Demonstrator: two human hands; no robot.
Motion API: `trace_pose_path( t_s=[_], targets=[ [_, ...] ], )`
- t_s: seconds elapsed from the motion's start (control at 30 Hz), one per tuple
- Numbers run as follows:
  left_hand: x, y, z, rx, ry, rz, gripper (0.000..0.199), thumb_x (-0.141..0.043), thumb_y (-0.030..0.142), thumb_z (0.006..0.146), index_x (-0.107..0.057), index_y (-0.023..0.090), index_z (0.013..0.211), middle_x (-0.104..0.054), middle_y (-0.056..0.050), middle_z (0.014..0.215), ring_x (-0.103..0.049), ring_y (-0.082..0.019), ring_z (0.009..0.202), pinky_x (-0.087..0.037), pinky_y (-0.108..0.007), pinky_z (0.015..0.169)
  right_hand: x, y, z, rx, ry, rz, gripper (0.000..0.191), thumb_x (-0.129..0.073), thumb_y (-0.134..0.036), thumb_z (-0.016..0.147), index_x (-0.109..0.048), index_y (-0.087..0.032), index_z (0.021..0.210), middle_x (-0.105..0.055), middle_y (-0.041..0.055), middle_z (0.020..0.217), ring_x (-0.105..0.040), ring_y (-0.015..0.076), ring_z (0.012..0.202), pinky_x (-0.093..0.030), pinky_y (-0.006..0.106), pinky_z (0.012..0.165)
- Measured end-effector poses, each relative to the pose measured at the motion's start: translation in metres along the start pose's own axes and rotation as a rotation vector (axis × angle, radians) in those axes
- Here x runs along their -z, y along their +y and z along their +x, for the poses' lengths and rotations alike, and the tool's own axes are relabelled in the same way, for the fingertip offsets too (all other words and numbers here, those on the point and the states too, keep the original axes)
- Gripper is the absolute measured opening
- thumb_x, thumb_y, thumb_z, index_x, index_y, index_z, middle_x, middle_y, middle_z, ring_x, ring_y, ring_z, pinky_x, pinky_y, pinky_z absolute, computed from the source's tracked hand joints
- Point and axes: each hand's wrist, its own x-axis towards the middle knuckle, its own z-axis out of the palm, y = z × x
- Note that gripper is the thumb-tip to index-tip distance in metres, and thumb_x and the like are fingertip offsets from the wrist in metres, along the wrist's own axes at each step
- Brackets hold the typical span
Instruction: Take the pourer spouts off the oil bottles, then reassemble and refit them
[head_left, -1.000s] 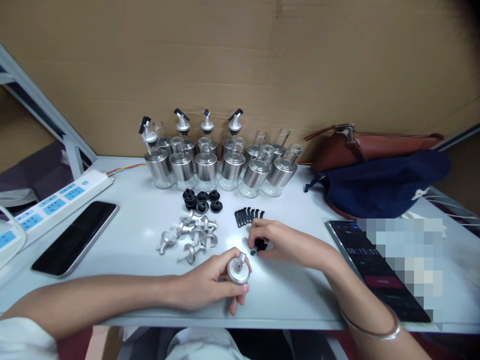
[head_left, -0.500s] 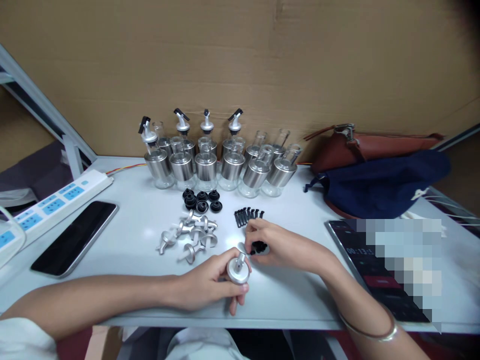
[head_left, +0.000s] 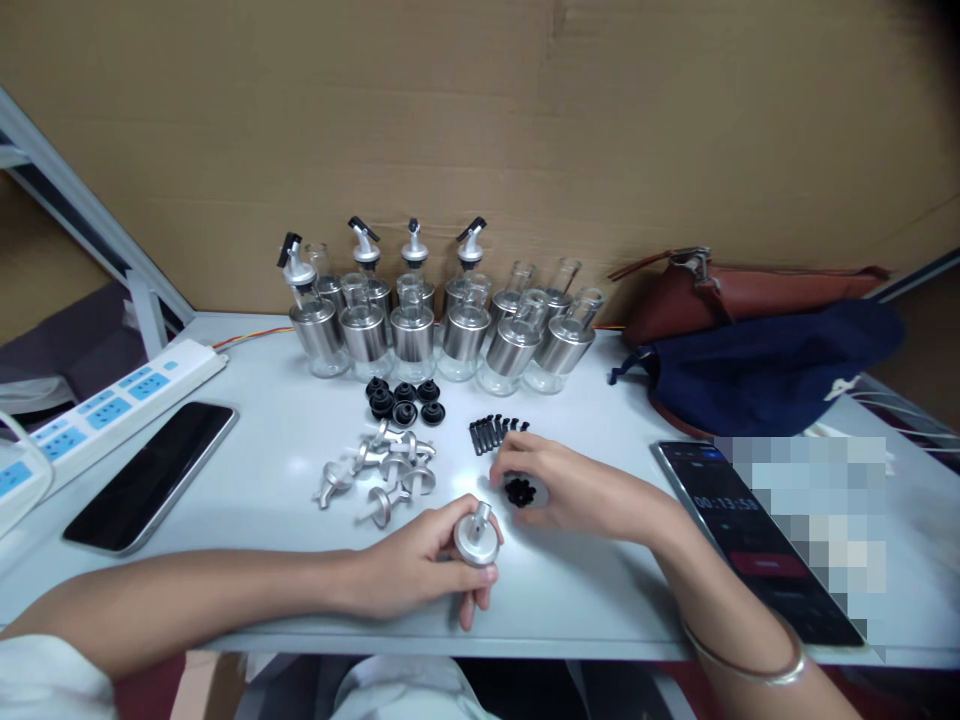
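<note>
My left hand (head_left: 442, 560) is closed around a silver pourer spout (head_left: 475, 540), its short tube pointing up and its round flange facing me. Just right of it, my right hand (head_left: 551, 485) hovers with thumb and forefinger apart over a cluster of small black parts (head_left: 520, 491), which it partly hides. Nothing shows between those fingertips. Behind it lies a row of black levers (head_left: 496, 433). Several loose silver pourer spouts (head_left: 394, 467) lie beyond the left hand, and black ribbed stoppers (head_left: 405, 402) sit behind them.
Glass bottles with steel sleeves (head_left: 414, 333) stand at the back, several topped with pourers. A phone (head_left: 150, 478) and a power strip (head_left: 105, 410) lie left. On the right are a tablet-like screen (head_left: 739, 530), a navy cloth bag (head_left: 772, 360) and a brown leather bag (head_left: 787, 290).
My right hand has drawn slightly right, away from the pourer spout, and its thumb and forefinger now stand over the small black parts. The left hand keeps its hold.
</note>
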Motion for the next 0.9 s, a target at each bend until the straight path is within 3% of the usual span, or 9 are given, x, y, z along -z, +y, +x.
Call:
trace_pose_path(
  t_s=[0.1, 0.27, 0.37, 0.5, 0.63, 0.77, 0.9],
  targets=[
    [0.001, -0.002, 0.000, -0.009, -0.001, -0.015, 0.040, -0.067, 0.046, 0.081, -0.040, 0.018, 0.093, -0.059, 0.003, 0.069, -0.055, -0.009, 0.053, -0.041, -0.024, 0.058, 0.000, -0.005, 0.000, 0.092, 0.081, 0.063, 0.021, -0.066, -0.017, 0.080, -0.059, -0.018, 0.099, -0.053, 0.0045, 0.100, -0.053, 0.0185, 0.088, -0.043, 0.031, 0.080],
    [0.002, -0.002, 0.003, -0.015, -0.009, -0.055, 0.044, -0.070, 0.050, 0.077, -0.044, 0.017, 0.091, -0.061, 0.002, 0.068, -0.055, -0.009, 0.051, -0.043, -0.023, 0.056, -0.004, -0.016, 0.001, 0.291, 0.129, 0.195, 0.020, -0.053, -0.016, 0.082, -0.058, -0.017, 0.102, -0.058, 0.0034, 0.088, -0.054, 0.0174, 0.082, -0.043, 0.031, 0.078],
    [0.001, 0.005, 0.006, -0.013, -0.012, -0.065, 0.044, -0.072, 0.053, 0.073, -0.049, 0.015, 0.080, -0.061, 0.001, 0.065, -0.055, -0.009, 0.049, -0.042, -0.022, 0.052, -0.011, -0.026, 0.003, 0.412, 0.236, 0.284, 0.015, -0.052, -0.029, 0.086, -0.056, -0.018, 0.095, -0.057, 0.0030, 0.084, -0.053, 0.0159, 0.075, -0.042, 0.028, 0.071],
    [0.001, 0.020, 0.006, -0.001, -0.072, -0.049, 0.040, -0.073, 0.048, 0.072, -0.052, 0.015, 0.077, -0.063, 0.001, 0.064, -0.052, -0.006, 0.043, -0.035, -0.020, 0.048, -0.021, -0.035, 0.007, 0.469, 0.417, 0.228, 0.031, -0.046, -0.043, 0.094, -0.044, -0.020, 0.073, -0.047, -0.0026, 0.065, -0.042, 0.0115, 0.057, -0.035, 0.024, 0.057],
    [0.006, 0.034, 0.003, 0.039, -0.065, 0.054, 0.038, -0.073, 0.045, 0.072, -0.054, 0.015, 0.085, -0.062, 0.002, 0.065, -0.049, -0.006, 0.042, -0.036, -0.019, 0.043, -0.021, -0.035, 0.008, 0.444, 0.430, 0.149, 0.042, -0.033, -0.046, 0.101, -0.038, -0.021, 0.067, -0.043, -0.0043, 0.058, -0.038, 0.0101, 0.051, -0.032, 0.023, 0.054],
    [0.012, 0.043, -0.003, -0.045, 0.021, 0.327, 0.041, -0.060, 0.056, 0.082, -0.054, 0.016, 0.084, -0.061, 0.002, 0.062, -0.042, -0.005, 0.040, -0.032, -0.018, 0.041, -0.020, -0.032, 0.006, 0.408, 0.457, 0.108, 0.045, -0.024, -0.052, 0.102, -0.043, -0.020, 0.075, -0.049, -0.0029, 0.060, -0.041, 0.0103, 0.051, -0.033, 0.022, 0.052],
    [0.017, 0.048, -0.007, -0.179, 0.139, 0.555, 0.066, -0.027, 0.075, 0.086, -0.051, 0.017, 0.068, -0.052, 0.002, 0.052, -0.042, -0.008, 0.043, -0.034, -0.021, 0.046, -0.025, -0.030, 0.006, 0.427, 0.506, 0.030, 0.041, -0.022, -0.049, 0.103, -0.046, -0.019, 0.087, -0.058, 0.0009, 0.069, -0.051, 0.0123, 0.058, -0.039, 0.023, 0.057]
  ],
)
